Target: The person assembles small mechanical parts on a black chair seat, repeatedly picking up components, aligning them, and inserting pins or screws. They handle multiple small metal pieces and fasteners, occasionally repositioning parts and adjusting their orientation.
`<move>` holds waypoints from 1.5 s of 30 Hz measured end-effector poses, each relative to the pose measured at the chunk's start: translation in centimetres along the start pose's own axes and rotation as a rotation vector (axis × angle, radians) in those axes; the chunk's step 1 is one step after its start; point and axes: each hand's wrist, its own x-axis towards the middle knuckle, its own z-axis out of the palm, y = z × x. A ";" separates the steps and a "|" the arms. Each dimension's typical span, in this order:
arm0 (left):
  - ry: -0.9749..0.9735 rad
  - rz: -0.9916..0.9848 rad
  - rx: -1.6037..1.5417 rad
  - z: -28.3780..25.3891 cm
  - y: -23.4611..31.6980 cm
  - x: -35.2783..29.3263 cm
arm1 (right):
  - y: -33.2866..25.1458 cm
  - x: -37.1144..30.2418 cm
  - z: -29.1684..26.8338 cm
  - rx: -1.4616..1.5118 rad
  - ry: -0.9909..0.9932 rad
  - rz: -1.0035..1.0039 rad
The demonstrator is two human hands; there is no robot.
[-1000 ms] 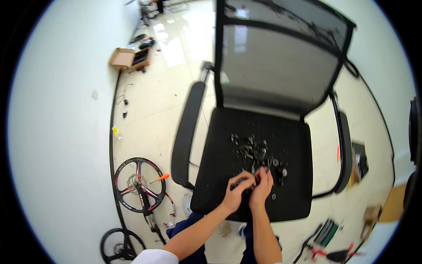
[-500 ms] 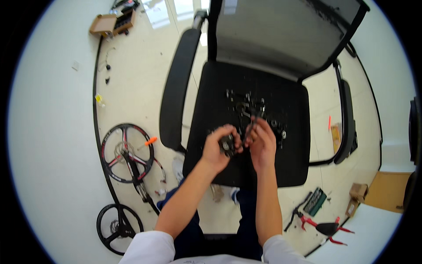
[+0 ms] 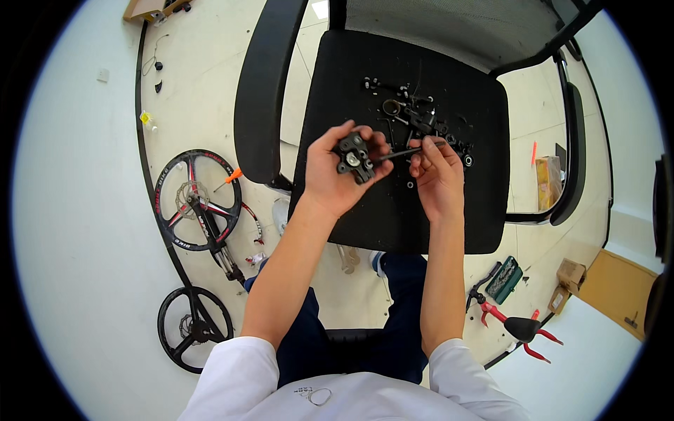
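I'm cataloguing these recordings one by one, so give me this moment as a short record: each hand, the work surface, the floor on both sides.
Left hand: holds a black metal part
Right hand: pinches a thin dark rod pointing toward that part; contact unclear
Work surface: black chair seat, with loose small parts
Floor left: red-trimmed wheel, orange-handled tool, plain black wheel
Floor right: open green case, red-and-black piece
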 end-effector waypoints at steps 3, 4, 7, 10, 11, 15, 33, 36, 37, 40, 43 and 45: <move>0.085 0.118 -0.042 -0.6 0.4 0.4 | -0.5 -0.7 -0.3 -0.222 -0.005 0.039; 0.103 0.152 -0.057 -0.8 0.5 0.5 | -0.7 -1.0 -0.3 -0.343 -0.029 0.034; 0.136 0.246 0.017 -0.9 0.6 0.7 | -1.2 -1.8 -0.3 -0.621 -0.099 0.056; 0.154 0.330 0.163 -1.1 0.3 1.0 | -1.0 -2.2 -0.5 -0.691 -0.163 0.109; 0.179 0.367 0.219 -1.1 -0.1 1.1 | -1.1 -2.4 -0.4 -0.706 -0.182 0.149; 0.284 0.507 0.509 -0.1 -1.2 1.5 | -1.0 -2.7 0.0 -0.763 -0.286 0.274; 0.297 0.130 0.504 0.5 0.6 0.2 | -1.9 -2.0 -0.9 -0.929 -0.333 -0.093; 0.184 0.002 0.516 0.6 0.4 -0.4 | -2.5 -1.5 -1.5 -0.670 -0.311 0.015; 0.142 -0.035 0.545 0.6 0.5 -0.5 | -2.8 -1.5 -1.4 -0.576 -0.283 0.069; 0.032 -0.133 0.677 0.8 0.3 -0.5 | -2.3 -0.7 -2.4 -0.184 -0.215 0.136; -0.029 -0.193 0.896 0.9 -0.6 -0.3 | -1.6 -0.4 -2.2 0.071 -0.104 0.167; 0.055 -0.166 1.097 0.6 -1.2 0.0 | -1.7 -0.5 -1.6 0.124 -0.096 0.207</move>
